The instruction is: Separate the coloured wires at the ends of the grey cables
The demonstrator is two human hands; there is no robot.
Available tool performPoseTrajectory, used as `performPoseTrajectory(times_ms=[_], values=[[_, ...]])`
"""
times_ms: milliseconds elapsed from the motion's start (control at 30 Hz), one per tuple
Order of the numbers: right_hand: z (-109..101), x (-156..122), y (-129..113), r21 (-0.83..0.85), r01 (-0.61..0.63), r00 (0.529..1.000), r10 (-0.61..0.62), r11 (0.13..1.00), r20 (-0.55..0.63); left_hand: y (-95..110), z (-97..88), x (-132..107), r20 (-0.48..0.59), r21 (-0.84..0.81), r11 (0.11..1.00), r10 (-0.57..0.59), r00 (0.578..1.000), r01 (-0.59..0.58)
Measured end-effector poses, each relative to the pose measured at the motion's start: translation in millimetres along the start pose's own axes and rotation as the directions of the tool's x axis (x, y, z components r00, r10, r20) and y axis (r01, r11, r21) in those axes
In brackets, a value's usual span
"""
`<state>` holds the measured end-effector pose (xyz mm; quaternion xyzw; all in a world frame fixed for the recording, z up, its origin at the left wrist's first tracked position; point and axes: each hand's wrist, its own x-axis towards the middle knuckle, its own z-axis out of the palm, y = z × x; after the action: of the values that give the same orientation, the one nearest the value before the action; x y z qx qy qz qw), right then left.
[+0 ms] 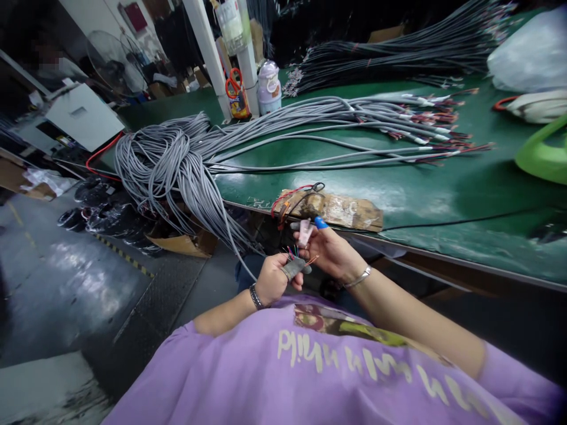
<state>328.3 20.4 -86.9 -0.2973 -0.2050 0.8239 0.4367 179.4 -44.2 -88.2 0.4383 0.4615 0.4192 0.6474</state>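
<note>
My left hand [273,280] pinches the end of a grey cable [243,260], its thumb in a grey cover. Thin coloured wires [292,252] and copper strands [312,260] fan out from this end. Close by on the right, my right hand [333,255] has curled fingers and a blue cover [321,222] on one fingertip. A pale pink piece [305,234] shows at its fingers; whether it is worn or held is unclear. Just beyond the hands, a worn wooden block [349,211] lies at the bench edge, with a red and a black lead on it.
A big bundle of grey cables [172,159] hangs over the edge of the green bench [443,206], stripped ends to the right. Black cables [381,59] lie behind. Orange scissors [234,82] and a lilac cup [269,88] stand by the post. A green handle [543,153] is at right.
</note>
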Motion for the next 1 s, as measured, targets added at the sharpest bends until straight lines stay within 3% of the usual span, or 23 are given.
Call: performPoseTrajectory(times_ms=[200,267,333,400,533,600,833,1000], values=[[-2,-1,1,-0.131,0.072,0.997,-0.076,0.989,-0.026,-1,-0.9,0,-0.028,-0.031,0.997,0.064,0.998,-0.065],[-4,-3,4,-0.241,0.181,0.977,-0.201,0.953,-0.063,0,0.0,1,-0.038,-0.055,0.995,0.083,0.996,-0.085],[-6,-4,8,-0.373,0.307,0.923,-0.369,0.876,-0.108,1,1.0,2,-0.048,-0.078,0.992,0.097,0.994,-0.1],[-6,-4,10,-0.413,0.353,0.892,-0.436,0.839,-0.122,2,1.8,4,-0.059,-0.09,0.99,0.1,0.993,-0.105],[-2,0,11,-0.163,0.146,0.987,-0.155,0.976,-0.044,0,3.2,6,-0.078,-0.101,0.99,0.089,0.993,-0.097],[0,2,10,-0.056,0.053,0.998,-0.054,0.997,-0.019,-2,3.3,7,-0.079,-0.098,0.991,0.082,0.993,-0.09],[1,8,12,0.025,0.1,0.99,-0.097,0.995,-0.103,-8,1.2,8,-0.077,-0.062,0.996,0.066,0.995,-0.071],[0,-1,10,-0.009,0.03,0.999,-0.03,1.0,-0.016,-9,-1.9,6,-0.087,-0.04,0.996,0.076,0.993,-0.08]])
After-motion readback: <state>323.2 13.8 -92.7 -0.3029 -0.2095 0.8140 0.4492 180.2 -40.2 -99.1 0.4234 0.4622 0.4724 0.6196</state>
